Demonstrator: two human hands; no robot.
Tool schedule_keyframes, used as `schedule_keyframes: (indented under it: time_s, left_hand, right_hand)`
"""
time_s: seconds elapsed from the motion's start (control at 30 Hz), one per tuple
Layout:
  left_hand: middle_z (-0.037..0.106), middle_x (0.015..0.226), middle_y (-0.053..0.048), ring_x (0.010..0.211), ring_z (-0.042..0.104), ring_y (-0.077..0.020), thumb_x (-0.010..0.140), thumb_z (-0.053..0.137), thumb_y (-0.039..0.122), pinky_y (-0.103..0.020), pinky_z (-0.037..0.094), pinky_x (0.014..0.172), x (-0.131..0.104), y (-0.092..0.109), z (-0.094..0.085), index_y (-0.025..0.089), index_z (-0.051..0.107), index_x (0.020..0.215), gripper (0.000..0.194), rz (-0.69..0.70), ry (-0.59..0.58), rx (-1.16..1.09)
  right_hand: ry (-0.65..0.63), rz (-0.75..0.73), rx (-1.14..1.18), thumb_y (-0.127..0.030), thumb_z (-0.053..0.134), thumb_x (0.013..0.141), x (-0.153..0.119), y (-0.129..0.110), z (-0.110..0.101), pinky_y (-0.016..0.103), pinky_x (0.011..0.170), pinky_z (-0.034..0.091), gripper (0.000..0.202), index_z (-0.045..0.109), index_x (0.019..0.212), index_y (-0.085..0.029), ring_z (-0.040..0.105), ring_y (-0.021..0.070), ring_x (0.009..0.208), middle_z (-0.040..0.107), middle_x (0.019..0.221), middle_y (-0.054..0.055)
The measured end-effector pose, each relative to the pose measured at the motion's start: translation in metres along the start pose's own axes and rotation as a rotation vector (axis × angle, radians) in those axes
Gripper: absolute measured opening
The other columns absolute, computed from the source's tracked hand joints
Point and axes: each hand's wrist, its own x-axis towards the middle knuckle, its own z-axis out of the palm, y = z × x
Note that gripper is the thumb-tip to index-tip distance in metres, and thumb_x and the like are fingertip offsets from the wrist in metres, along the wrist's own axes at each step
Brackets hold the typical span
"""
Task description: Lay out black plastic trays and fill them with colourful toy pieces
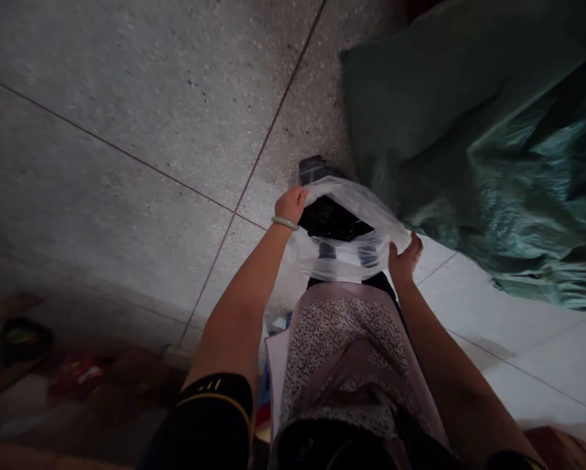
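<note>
A translucent white plastic bag (341,266) is stretched wide in front of my body, its mouth facing up. My left hand (291,205), with a pale bangle at the wrist, is closed on the bag's left rim. At the opposite rim, my right hand (406,256) pinches the plastic between thumb and fingers. Glossy black material (336,219) shows inside the opening; its kind cannot be made out. Just beyond the bag lies a dark grey folded bundle (317,168), partly hidden by it. My patterned apron (339,333) hangs below.
A large dark green plastic sheet or sack (469,143) fills the upper right, close to my right hand. Speckled floor tiles (140,111) spread to the left. Blurred items, one of them red (77,375), and part of another person's arm (8,310) are at lower left.
</note>
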Motion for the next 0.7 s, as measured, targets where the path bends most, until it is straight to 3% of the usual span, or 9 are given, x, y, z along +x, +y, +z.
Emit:
schedule_keyframes:
  time_s: [0.1, 0.17, 0.27, 0.33, 0.4, 0.47, 0.57, 0.63, 0.7]
  left_hand:
    - [0.064, 0.097, -0.012, 0.101, 0.060, -0.0214, 0.099, 0.030, 0.050, -0.035, 0.041, 0.092, 0.026, 0.016, -0.007, 0.009, 0.062, 0.096, 0.052, 0.092, 0.167, -0.080]
    - [0.064, 0.096, -0.011, 0.101, 0.060, -0.0204, 0.099, 0.028, 0.053, -0.035, 0.041, 0.092, 0.040, 0.030, -0.015, 0.010, 0.062, 0.096, 0.054, 0.127, 0.198, -0.100]
    - [0.065, 0.095, -0.009, 0.097, 0.061, -0.0198, 0.099, 0.035, 0.049, -0.033, 0.043, 0.088, 0.052, 0.046, -0.022, 0.015, 0.062, 0.093, 0.044, 0.166, 0.144, -0.059]
    - [0.066, 0.092, -0.008, 0.093, 0.061, -0.0198, 0.098, 0.041, 0.045, -0.033, 0.044, 0.086, 0.055, 0.051, -0.021, 0.018, 0.062, 0.089, 0.035, 0.197, 0.063, -0.039]
    - [0.065, 0.087, -0.007, 0.090, 0.061, -0.0203, 0.096, 0.046, 0.042, -0.033, 0.044, 0.085, 0.057, 0.054, -0.019, 0.020, 0.062, 0.085, 0.030, 0.219, -0.005, -0.056]
    - [0.064, 0.082, -0.007, 0.089, 0.061, -0.0213, 0.094, 0.049, 0.040, -0.034, 0.044, 0.084, 0.058, 0.057, -0.017, 0.022, 0.062, 0.081, 0.026, 0.211, -0.007, -0.085]
    - [0.064, 0.081, -0.007, 0.090, 0.061, -0.0219, 0.094, 0.048, 0.037, -0.034, 0.044, 0.084, 0.060, 0.063, -0.021, 0.021, 0.062, 0.081, 0.024, 0.160, 0.089, -0.106]
    - [0.064, 0.082, -0.007, 0.089, 0.060, -0.0214, 0.094, 0.046, 0.033, -0.034, 0.044, 0.084, 0.060, 0.069, -0.028, 0.019, 0.062, 0.081, 0.025, 0.128, 0.124, -0.078]
    - [0.065, 0.082, -0.008, 0.086, 0.060, -0.0211, 0.093, 0.047, 0.030, -0.034, 0.045, 0.083, 0.058, 0.073, -0.033, 0.017, 0.062, 0.080, 0.024, 0.124, 0.081, -0.016]
  right_hand:
    - [-0.329, -0.158, 0.161, -0.036, 0.048, 0.088, -0.007, -0.045, 0.025, 0.047, 0.106, 0.039, 0.049, 0.047, 0.131, -0.013, 0.050, 0.0254, 0.123, 0.054, 0.131, 0.017]
    - [-0.512, -0.137, 0.193, -0.033, 0.049, 0.086, 0.020, -0.078, 0.050, 0.046, 0.105, 0.041, 0.051, 0.047, 0.132, -0.012, 0.053, 0.0255, 0.120, 0.057, 0.129, 0.017]
    - [-0.390, 0.008, 0.055, -0.035, 0.045, 0.089, 0.097, -0.116, 0.079, 0.047, 0.110, 0.034, 0.049, 0.046, 0.134, -0.014, 0.047, 0.0276, 0.129, 0.052, 0.136, 0.017]
    - [-0.310, 0.076, -0.010, -0.036, 0.039, 0.092, 0.144, -0.127, 0.082, 0.045, 0.111, 0.033, 0.047, 0.048, 0.131, -0.012, 0.046, 0.0280, 0.130, 0.053, 0.135, 0.019]
    - [-0.296, 0.084, -0.020, -0.034, 0.038, 0.093, 0.163, -0.129, 0.076, 0.044, 0.110, 0.035, 0.047, 0.047, 0.133, -0.011, 0.047, 0.0269, 0.130, 0.053, 0.135, 0.018]
    - [-0.394, 0.006, -0.028, -0.031, 0.039, 0.092, 0.147, -0.123, 0.063, 0.043, 0.108, 0.038, 0.050, 0.043, 0.138, -0.013, 0.048, 0.0252, 0.129, 0.053, 0.137, 0.016]
    - [-0.716, -0.176, -0.155, -0.028, 0.041, 0.091, 0.075, -0.105, 0.042, 0.046, 0.107, 0.038, 0.052, 0.043, 0.140, -0.016, 0.050, 0.0259, 0.128, 0.053, 0.138, 0.015]
    - [-0.810, -0.170, -0.211, -0.028, 0.053, 0.084, 0.024, -0.086, 0.031, 0.054, 0.106, 0.037, 0.044, 0.059, 0.126, -0.016, 0.054, 0.0318, 0.122, 0.064, 0.122, 0.016]
    - [-0.856, -0.131, -0.251, -0.031, 0.063, 0.077, -0.012, -0.065, 0.023, 0.061, 0.103, 0.037, 0.033, 0.069, 0.108, -0.021, 0.059, 0.0360, 0.114, 0.071, 0.101, 0.015]
